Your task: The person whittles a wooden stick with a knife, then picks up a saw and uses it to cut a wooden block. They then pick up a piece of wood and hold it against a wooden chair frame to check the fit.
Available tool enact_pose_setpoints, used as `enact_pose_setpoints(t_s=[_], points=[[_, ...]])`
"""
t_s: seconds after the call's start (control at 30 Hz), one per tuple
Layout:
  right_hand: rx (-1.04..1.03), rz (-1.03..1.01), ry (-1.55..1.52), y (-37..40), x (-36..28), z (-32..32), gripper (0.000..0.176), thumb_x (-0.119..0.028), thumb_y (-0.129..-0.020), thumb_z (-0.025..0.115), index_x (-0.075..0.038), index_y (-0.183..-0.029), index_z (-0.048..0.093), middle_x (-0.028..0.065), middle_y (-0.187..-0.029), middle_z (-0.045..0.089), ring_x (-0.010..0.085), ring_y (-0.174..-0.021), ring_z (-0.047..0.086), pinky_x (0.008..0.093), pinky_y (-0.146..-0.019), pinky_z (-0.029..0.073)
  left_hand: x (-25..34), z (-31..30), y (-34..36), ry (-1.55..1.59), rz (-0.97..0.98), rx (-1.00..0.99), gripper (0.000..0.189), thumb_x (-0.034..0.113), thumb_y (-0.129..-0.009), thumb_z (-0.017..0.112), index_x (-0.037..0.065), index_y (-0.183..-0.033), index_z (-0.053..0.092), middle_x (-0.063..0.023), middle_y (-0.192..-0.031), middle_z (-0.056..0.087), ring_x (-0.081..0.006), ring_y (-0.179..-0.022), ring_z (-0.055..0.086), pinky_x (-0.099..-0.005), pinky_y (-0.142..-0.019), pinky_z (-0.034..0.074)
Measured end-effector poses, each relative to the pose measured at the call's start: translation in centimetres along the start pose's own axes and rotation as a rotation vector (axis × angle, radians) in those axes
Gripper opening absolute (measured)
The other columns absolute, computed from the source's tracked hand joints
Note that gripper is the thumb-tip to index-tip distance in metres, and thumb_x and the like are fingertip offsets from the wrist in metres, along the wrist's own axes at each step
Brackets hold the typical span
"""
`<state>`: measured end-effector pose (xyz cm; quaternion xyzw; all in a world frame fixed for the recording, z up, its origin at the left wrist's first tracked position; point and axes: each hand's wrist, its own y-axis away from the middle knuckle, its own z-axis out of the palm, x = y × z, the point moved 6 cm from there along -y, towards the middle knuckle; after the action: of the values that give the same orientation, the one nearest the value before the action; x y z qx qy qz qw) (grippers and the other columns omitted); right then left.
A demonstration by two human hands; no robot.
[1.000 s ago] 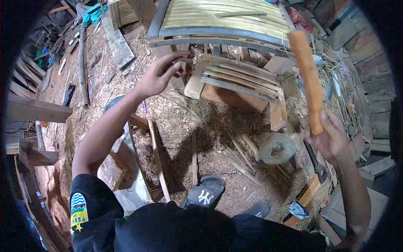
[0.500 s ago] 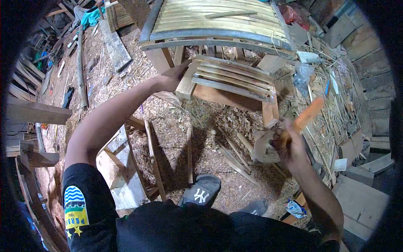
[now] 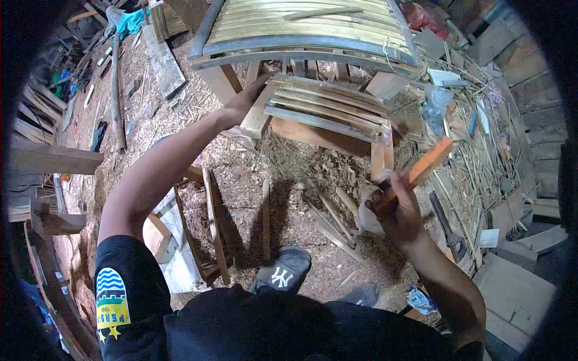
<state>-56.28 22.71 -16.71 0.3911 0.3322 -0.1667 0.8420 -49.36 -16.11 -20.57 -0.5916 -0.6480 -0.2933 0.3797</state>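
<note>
My left hand [image 3: 239, 106] grips the left end of a small slatted bamboo frame [image 3: 325, 108] that rests on wooden blocks on the floor. Held in my right hand [image 3: 394, 207], lower right of the frame, is an orange-handled tool [image 3: 424, 166]; its handle slants up to the right and its working end is hidden behind the hand. Just behind that hand lies a pale round object [image 3: 366, 212], partly covered. A larger curved bamboo slatted panel [image 3: 307, 24] stands directly beyond the small frame.
Sawdust and shavings cover the floor [image 3: 241, 174]. Loose wooden strips [image 3: 265, 216] lie near my sandalled foot [image 3: 283, 274]. A wooden stool frame [image 3: 180, 234] stands at lower left. Bamboo offcuts and scraps [image 3: 481, 150] pile up on the right, planks [image 3: 162, 60] at upper left.
My left hand reached forward and took hold of the small frame's left end. My right hand swung the orange-handled tool down from high at the right to beside the frame's right leg.
</note>
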Motion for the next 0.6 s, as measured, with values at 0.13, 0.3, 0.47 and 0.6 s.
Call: enact_pose_setpoints(t_s=[0.13, 0.3, 0.47, 0.6], points=[[-0.039, -0.209, 0.180, -0.5, 0.0, -1.7, 0.026, -0.036, -0.103, 0.059, -0.013, -0.114, 0.056, -0.0008, -0.086, 0.057, 0.0140, -0.081, 0.063, 0.0341, -0.076, 0.055, 0.5, 0.2, -0.4, 0.141, -0.081, 0.027, 0.096, 0.013, -0.079, 0.085, 0.010, -0.155, 0.026, -0.0150, -0.140, 0.055, -0.0235, -0.125, 0.055, -0.0342, -0.108, 0.044], [-0.115, -0.774, 0.940, 1.9, -2.5, -1.8, 0.024, -0.030, -0.102, 0.060, -0.013, -0.118, 0.056, 0.0010, -0.086, 0.056, 0.0136, -0.076, 0.060, 0.0328, -0.079, 0.054, 1.7, 0.4, -0.1, 0.135, -0.111, 0.163, 0.069, 0.009, -0.085, 0.079, 0.004, -0.142, 0.039, -0.0123, -0.127, 0.061, -0.0188, -0.115, 0.060, -0.0314, -0.100, 0.049], [0.148, -0.149, 0.074, -0.6, -2.5, -5.6, 0.034, -0.036, -0.097, 0.063, -0.010, -0.118, 0.056, 0.0022, -0.091, 0.060, 0.0136, -0.074, 0.055, 0.0299, -0.071, 0.050, 3.9, 1.5, 1.4, 0.039, -0.204, 0.251, 0.054, 0.008, -0.087, 0.076, 0.001, -0.134, 0.050, -0.0145, -0.117, 0.066, -0.0184, -0.109, 0.064, -0.0316, -0.096, 0.052], [0.181, -0.209, -0.055, -1.6, -4.8, -7.1, 0.031, -0.041, -0.092, 0.066, -0.010, -0.096, 0.059, 0.0035, -0.075, 0.060, 0.0183, -0.057, 0.058, 0.0342, -0.058, 0.051, 6.9, 4.2, 3.2, 0.035, -0.163, 0.242, 0.048, 0.008, -0.088, 0.074, -0.002, -0.129, 0.053, -0.0143, -0.113, 0.068, -0.0179, -0.106, 0.066, -0.0321, -0.094, 0.054]])
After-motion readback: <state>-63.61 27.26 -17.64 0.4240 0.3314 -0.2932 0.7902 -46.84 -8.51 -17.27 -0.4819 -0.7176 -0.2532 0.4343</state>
